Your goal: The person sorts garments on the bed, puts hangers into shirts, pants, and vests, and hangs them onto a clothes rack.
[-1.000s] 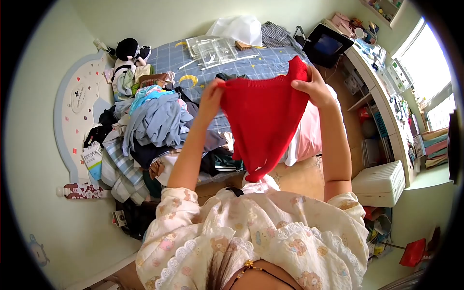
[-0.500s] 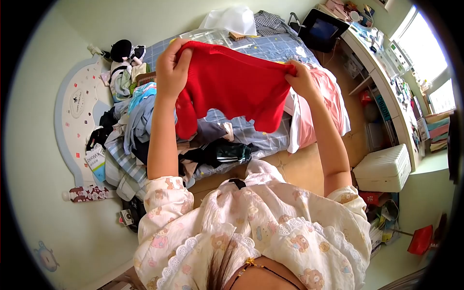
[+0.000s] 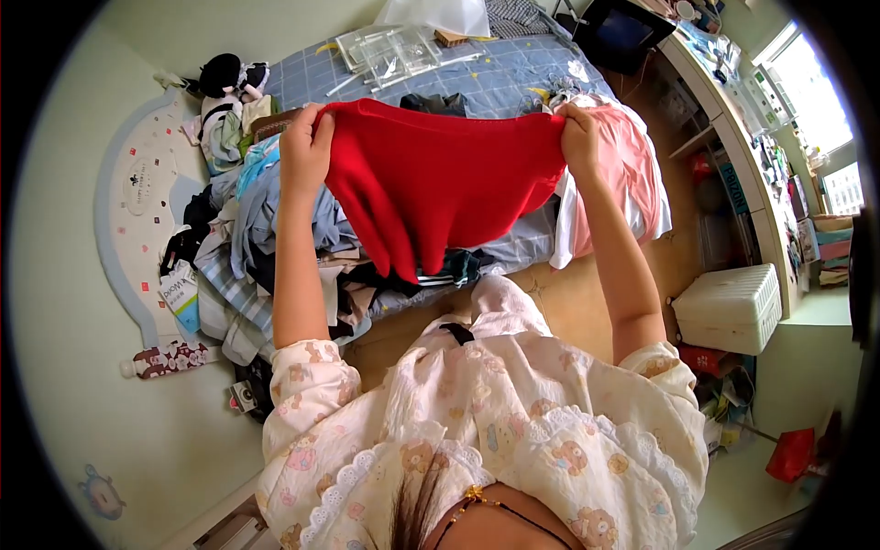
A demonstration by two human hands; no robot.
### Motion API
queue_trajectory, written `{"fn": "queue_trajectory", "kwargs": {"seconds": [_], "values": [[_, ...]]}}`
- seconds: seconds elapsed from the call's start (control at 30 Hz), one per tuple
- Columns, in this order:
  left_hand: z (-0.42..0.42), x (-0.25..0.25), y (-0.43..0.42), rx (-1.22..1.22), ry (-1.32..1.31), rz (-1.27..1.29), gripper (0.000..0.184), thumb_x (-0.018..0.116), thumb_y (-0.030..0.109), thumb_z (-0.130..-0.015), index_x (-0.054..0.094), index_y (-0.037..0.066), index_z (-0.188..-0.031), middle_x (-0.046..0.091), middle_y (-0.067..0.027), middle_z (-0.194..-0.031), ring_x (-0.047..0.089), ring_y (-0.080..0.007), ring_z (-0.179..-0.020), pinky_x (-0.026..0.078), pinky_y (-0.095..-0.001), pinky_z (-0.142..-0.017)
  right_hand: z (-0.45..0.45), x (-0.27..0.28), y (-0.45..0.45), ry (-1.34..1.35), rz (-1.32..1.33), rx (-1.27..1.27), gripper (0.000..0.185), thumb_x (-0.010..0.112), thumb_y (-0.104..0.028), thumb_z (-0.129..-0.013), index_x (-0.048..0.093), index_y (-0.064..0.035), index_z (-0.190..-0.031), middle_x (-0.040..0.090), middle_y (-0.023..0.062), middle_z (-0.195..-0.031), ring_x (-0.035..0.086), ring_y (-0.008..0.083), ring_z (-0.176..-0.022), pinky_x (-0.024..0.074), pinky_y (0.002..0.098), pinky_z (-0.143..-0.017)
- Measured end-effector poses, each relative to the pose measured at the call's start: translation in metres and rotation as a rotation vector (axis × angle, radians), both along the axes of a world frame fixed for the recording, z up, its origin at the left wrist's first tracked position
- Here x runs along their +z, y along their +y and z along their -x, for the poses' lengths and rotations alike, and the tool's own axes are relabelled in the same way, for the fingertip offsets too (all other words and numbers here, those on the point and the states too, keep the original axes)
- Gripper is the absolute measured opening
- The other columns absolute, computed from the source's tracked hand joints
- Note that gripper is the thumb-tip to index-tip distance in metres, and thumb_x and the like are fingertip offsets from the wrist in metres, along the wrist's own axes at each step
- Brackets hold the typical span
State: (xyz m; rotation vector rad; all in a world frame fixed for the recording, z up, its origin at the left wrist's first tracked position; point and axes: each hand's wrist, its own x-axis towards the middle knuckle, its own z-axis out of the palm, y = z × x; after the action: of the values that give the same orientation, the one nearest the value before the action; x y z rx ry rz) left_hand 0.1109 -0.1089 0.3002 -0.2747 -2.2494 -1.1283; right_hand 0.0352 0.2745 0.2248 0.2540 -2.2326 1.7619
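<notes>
A red knit sweater [image 3: 440,174] is stretched between my two hands in front of me, above the near side of the bed. My left hand [image 3: 305,151] is closed on its upper left corner. Its upper right corner is pinched in my right hand [image 3: 577,142]. The top edge runs almost straight from hand to hand, sagging slightly. Below it the cloth hangs in loose folds, lowest at the left of centre, and hides part of the clothes behind.
A heap of clothes [image 3: 247,220] covers the bed's left side by the white headboard [image 3: 137,220]. Pink clothing [image 3: 623,165] lies at the right. Clear plastic boxes [image 3: 390,55] rest on the blue bedspread [image 3: 312,69]. A white bin [image 3: 729,307] stands under the desk side.
The sweater has been pulled wider and its top edge straightened. My hands have moved slightly apart, the left one down and left. The hanging folds have swung and gathered towards the middle.
</notes>
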Motion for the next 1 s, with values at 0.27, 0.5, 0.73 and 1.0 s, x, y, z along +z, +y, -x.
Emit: {"fn": "queue_trajectory", "kwargs": {"seconds": [0.27, 0.5, 0.73, 1.0], "values": [[0.037, -0.077, 0.002, 0.02, -0.496, 0.106, 0.021, 0.057, 0.018, -0.091, 0.061, -0.002, -0.089, 0.061, -0.0143, -0.068, 0.057, -0.0186, -0.059, 0.044, -0.0305, -0.059, 0.039, -0.031, 0.005, -0.407, -0.434, 0.556, 0.052, 0.064, -0.05, -0.084, 0.062, 0.0018, -0.081, 0.057, 0.0068, -0.071, 0.054, 0.0137, -0.073, 0.0431, 0.0301, -0.066], [0.081, -0.156, 0.006, -0.169, -0.6, 0.046, 0.025, 0.043, 0.003, -0.09, 0.057, 0.001, -0.11, 0.065, -0.0195, -0.099, 0.064, -0.0284, -0.094, 0.048, -0.0337, -0.083, 0.089, -0.067, 0.018, -0.315, -0.583, 0.816, 0.05, 0.079, -0.034, -0.07, 0.062, 0.0044, -0.097, 0.064, 0.0139, -0.082, 0.058, 0.0204, -0.076, 0.0466, 0.0337, -0.072], [0.125, -0.238, 0.054, -0.06, -0.89, -0.133, 0.024, 0.044, 0.015, -0.086, 0.059, -0.001, -0.096, 0.065, -0.0233, -0.089, 0.062, -0.0391, -0.09, 0.048, -0.0399, -0.078, 0.161, -0.148, 0.009, -0.558, -0.412, 0.768, 0.035, 0.067, -0.025, -0.085, 0.052, 0.0027, -0.071, 0.036, 0.0021, -0.058, 0.036, 0.0092, -0.059, 0.034, 0.0316, -0.053], [0.159, -0.277, 0.12, 0.266, -0.935, 0.28, 0.033, 0.061, 0.034, -0.081, 0.066, 0.003, -0.091, 0.065, -0.0209, -0.078, 0.063, -0.0385, -0.074, 0.05, -0.0463, -0.065, 0.195, -0.294, -0.001, -1.051, -0.217, 0.587, 0.037, 0.064, -0.035, -0.088, 0.066, 0.0021, -0.085, 0.056, 0.0057, -0.068, 0.052, 0.0146, -0.066, 0.043, 0.0311, -0.062]]}}
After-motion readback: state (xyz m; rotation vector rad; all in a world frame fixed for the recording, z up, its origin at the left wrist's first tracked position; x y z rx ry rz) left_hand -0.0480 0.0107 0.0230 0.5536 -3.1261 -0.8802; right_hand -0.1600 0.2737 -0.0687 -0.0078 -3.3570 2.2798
